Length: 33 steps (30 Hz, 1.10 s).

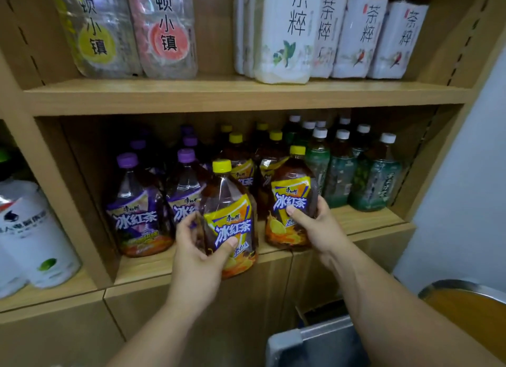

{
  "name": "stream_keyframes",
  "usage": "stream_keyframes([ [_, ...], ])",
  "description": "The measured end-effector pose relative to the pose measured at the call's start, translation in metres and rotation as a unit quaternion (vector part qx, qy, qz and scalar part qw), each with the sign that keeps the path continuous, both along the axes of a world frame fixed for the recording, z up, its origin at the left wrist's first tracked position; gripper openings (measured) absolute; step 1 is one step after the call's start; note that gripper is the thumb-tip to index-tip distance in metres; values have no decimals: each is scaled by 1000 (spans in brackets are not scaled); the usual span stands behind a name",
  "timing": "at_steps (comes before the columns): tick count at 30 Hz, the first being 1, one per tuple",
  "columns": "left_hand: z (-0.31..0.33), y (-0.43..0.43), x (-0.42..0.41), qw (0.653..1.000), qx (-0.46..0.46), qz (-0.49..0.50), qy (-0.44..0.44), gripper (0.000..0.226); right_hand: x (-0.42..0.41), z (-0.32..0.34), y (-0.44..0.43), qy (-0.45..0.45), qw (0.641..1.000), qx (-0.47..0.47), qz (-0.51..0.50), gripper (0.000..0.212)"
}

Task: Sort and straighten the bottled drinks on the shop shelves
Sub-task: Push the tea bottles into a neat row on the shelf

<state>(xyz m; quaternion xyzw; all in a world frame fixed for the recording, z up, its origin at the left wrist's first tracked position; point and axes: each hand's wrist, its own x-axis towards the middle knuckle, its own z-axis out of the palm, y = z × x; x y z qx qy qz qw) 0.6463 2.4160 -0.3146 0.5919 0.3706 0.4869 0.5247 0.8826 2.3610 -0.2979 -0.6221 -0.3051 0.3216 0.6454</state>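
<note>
Left hand (197, 254) clasps front bottle (230, 210) low; right hand (317, 227) clasps neighbouring bottle (290, 186) low.

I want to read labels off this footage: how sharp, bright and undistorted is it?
Head view: yellow-capped iced-tea bottles at the left hand and right hand read sharp; rear purple-capped bottles sink into shadow; the shelf upright leans; white containers left smear slightly.

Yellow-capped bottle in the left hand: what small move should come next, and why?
Probably slide the yellow-capped bottle back, level with the second yellow-capped bottle that the right hand holds. The left hand grips it at the front edge of the shelf, ahead of its neighbours.
</note>
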Motion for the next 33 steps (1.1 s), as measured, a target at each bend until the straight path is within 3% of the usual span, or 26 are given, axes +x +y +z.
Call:
stream_keyframes([
  [4, -2, 2, 10, 1000, 12, 6, 28, 77, 5, -5, -2, -43, 998, -31, 15, 48],
  [7, 2, 1, 16, 995, 37, 4, 89, 80, 9, -9, -2, -144, 986, -85, 5, 88],
  [8, 2, 1, 16, 991, 57, 20, 118, 82, 10, -10, -3, -158, 984, -83, 1, 90],
  [12, -2, -2, 15, 945, 167, 127, 252, 78, 12, -16, -3, -168, 985, -49, -11, 79],
  [17, -6, -10, 25, 934, 192, 156, 257, 74, 12, -30, -7, -87, 996, -9, -11, 49],
  [22, -7, -8, 44, 925, 194, 185, 270, 69, 10, -37, -6, -109, 994, -9, -18, 29],
  [26, -9, -7, 52, 922, 186, 204, 271, 70, 0, -44, -5, -145, 988, -3, -54, 47],
  [30, -13, -1, 49, 911, 202, 215, 288, 74, 1, -44, -2, -161, 985, -12, -57, 32],
  [33, -8, 2, 50, 905, 210, 229, 291, 76, 6, -43, 3, -157, 985, -26, -60, 32],
])
